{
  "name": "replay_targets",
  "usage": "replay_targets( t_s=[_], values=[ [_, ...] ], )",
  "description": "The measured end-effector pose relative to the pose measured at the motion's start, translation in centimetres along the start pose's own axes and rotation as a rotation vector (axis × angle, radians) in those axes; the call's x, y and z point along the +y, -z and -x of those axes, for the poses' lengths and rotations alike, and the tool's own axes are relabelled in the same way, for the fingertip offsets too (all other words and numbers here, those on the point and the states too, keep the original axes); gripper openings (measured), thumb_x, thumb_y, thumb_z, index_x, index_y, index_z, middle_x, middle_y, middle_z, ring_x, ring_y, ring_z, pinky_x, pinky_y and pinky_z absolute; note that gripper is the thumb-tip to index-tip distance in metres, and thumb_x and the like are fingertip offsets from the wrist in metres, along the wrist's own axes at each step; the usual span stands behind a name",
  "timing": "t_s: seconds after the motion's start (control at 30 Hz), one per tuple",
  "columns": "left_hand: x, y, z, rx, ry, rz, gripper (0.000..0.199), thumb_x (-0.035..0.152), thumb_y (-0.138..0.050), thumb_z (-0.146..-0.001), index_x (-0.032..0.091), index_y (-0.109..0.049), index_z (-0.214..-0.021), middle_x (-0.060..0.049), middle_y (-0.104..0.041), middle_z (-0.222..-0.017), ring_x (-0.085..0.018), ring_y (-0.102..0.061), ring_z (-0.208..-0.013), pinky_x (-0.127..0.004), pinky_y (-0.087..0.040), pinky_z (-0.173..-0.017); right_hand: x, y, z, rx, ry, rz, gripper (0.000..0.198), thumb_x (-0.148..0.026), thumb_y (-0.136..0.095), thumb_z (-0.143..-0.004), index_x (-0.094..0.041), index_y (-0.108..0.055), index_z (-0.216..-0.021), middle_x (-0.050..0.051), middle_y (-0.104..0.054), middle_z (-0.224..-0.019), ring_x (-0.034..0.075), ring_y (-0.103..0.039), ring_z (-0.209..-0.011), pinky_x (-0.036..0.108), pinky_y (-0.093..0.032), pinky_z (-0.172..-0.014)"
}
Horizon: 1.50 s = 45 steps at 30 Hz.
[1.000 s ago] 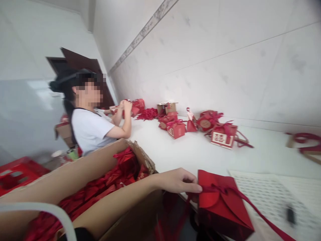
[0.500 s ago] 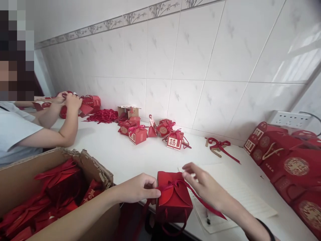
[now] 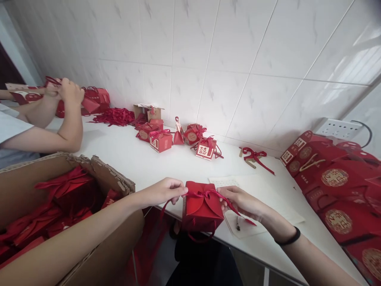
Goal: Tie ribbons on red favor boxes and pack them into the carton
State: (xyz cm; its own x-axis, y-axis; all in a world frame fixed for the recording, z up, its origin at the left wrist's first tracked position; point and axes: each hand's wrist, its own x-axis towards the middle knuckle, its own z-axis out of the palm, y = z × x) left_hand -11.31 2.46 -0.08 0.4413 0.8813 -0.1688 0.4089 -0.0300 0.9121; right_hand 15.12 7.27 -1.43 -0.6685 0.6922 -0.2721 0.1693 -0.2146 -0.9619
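Note:
A red gift box (image 3: pixel 203 216) with overlapping rounded top flaps sits at the table's front edge, a thin cord handle hanging at its front. Across its top runs a dark red ribbon (image 3: pixel 206 194), looped and knotted at the middle. My left hand (image 3: pixel 168 190) pinches the ribbon just left of the box, and a tail hangs below the fingers. On the other side my right hand (image 3: pixel 239 201) is closed on the ribbon close to the box's right edge, its tail trailing over the wrist side. The right hand's far fingers are partly hidden.
A cardboard carton (image 3: pixel 111 234) of red boxes stands at left. Finished-looking small boxes (image 3: pixel 205 147) and a ribbon pile (image 3: pixel 114 116) lie along the wall. Red gift bags (image 3: pixel 333 178) fill the right. Paper sheets (image 3: pixel 276 206) lie near my right hand. A co-worker's hands (image 3: pixel 70 91) hold red material.
My right hand has come down from above the box and closed on the ribbon at its right. My left hand keeps its pinch at the left. The view has tilted down.

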Motion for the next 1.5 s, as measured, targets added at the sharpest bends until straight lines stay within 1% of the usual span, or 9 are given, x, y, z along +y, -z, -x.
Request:
replay_targets(
  t_s=[0.27, 0.43, 0.6, 0.8, 0.97, 1.07, 1.17, 1.33, 1.5],
  values=[
    [0.5, 0.0, 0.1, -0.027, 0.036, -0.042, 0.041, 0.054, -0.047, -0.082, 0.016, -0.049, -0.068, 0.002, -0.053, -0.061, -0.008, -0.038, -0.053, -0.022, -0.028, -0.052, -0.4, 1.2, 0.2, -0.115, 0.012, 0.164, 0.047, -0.056, -0.071, -0.074, -0.013, -0.054, -0.064, 0.0, -0.048, -0.057, 0.011, -0.043, -0.056, 0.023, -0.033, -0.057],
    [0.3, 0.2, 0.1, -0.037, 0.056, -0.084, 0.041, 0.055, -0.048, -0.081, 0.016, -0.047, -0.067, 0.002, -0.052, -0.061, -0.009, -0.04, -0.055, -0.022, -0.03, -0.053, -0.7, 1.3, 0.7, -0.094, 0.085, 0.223, 0.042, -0.052, -0.071, -0.075, -0.014, -0.056, -0.068, 0.001, -0.052, -0.066, 0.013, -0.044, -0.064, 0.025, -0.034, -0.063],
    [-0.3, 0.6, 0.0, -0.039, 0.063, -0.172, 0.043, 0.058, -0.049, -0.078, 0.016, -0.045, -0.066, 0.002, -0.052, -0.062, -0.009, -0.042, -0.054, -0.021, -0.032, -0.051, -0.4, 1.4, 1.2, -0.068, 0.118, 0.368, 0.045, -0.056, -0.066, -0.077, -0.014, -0.053, -0.067, -0.003, -0.039, -0.059, 0.011, -0.03, -0.055, 0.024, -0.022, -0.053],
    [0.1, 0.2, 0.6, -0.06, 0.098, -0.106, 0.032, 0.045, -0.052, -0.08, 0.017, -0.047, -0.066, 0.0, -0.053, -0.064, -0.011, -0.048, -0.058, -0.023, -0.035, -0.054, 0.1, 2.0, 1.5, -0.065, 0.111, 0.512, 0.05, -0.062, -0.057, -0.081, -0.017, -0.045, -0.063, -0.002, -0.033, -0.061, 0.013, -0.029, -0.058, 0.025, -0.02, -0.053],
    [0.4, -0.1, 0.6, -0.056, 0.127, -0.031, 0.027, 0.038, -0.05, -0.08, 0.017, -0.048, -0.064, 0.0, -0.055, -0.063, -0.012, -0.053, -0.063, -0.025, -0.04, -0.062, -1.4, 0.9, 2.5, -0.036, 0.152, 0.405, 0.045, -0.061, -0.058, -0.081, -0.018, -0.054, -0.068, 0.001, -0.046, -0.066, 0.016, -0.042, -0.063, 0.026, -0.032, -0.057],
    [0.7, 0.1, 0.5, -0.056, 0.129, 0.033, 0.026, 0.038, -0.052, -0.078, 0.015, -0.05, -0.067, 0.0, -0.055, -0.062, -0.011, -0.052, -0.06, -0.025, -0.039, -0.061, -2.8, -0.7, 2.9, -0.009, 0.27, 0.294, 0.038, -0.056, -0.063, -0.081, -0.018, -0.064, -0.08, 0.006, -0.06, -0.089, 0.022, -0.053, -0.086, 0.029, -0.041, -0.076],
    [1.1, 0.4, 0.3, -0.019, 0.124, 0.144, 0.024, 0.037, -0.054, -0.077, 0.015, -0.049, -0.069, 0.003, -0.049, -0.057, -0.008, -0.044, -0.053, -0.022, -0.033, -0.053, -3.3, -1.9, 2.2, -0.009, 0.378, 0.197, 0.036, -0.053, -0.068, -0.078, -0.017, -0.067, -0.082, 0.009, -0.06, -0.109, 0.026, -0.052, -0.104, 0.034, -0.04, -0.092],
    [2.2, 0.5, 0.6, -0.05, 0.111, 0.16, 0.019, 0.033, -0.052, -0.079, 0.015, -0.048, -0.076, 0.008, -0.035, -0.051, -0.005, -0.029, -0.047, -0.02, -0.023, -0.048, -2.6, -3.4, 0.5, 0.099, 0.485, 0.23, 0.039, -0.054, -0.067, -0.077, -0.016, -0.067, -0.081, 0.005, -0.065, -0.083, 0.02, -0.059, -0.079, 0.031, -0.046, -0.073],
    [3.8, 0.2, 1.1, 0.003, 0.052, 0.048, 0.02, 0.032, -0.051, -0.08, 0.018, -0.048, -0.094, 0.006, -0.039, -0.061, -0.006, -0.032, -0.049, -0.02, -0.025, -0.046, -1.6, -4.1, -0.4, 0.281, 0.573, 0.348, 0.035, -0.052, -0.063, -0.08, -0.018, -0.068, -0.075, 0.002, -0.063, -0.073, 0.018, -0.057, -0.07, 0.03, -0.044, -0.067]
  ],
)
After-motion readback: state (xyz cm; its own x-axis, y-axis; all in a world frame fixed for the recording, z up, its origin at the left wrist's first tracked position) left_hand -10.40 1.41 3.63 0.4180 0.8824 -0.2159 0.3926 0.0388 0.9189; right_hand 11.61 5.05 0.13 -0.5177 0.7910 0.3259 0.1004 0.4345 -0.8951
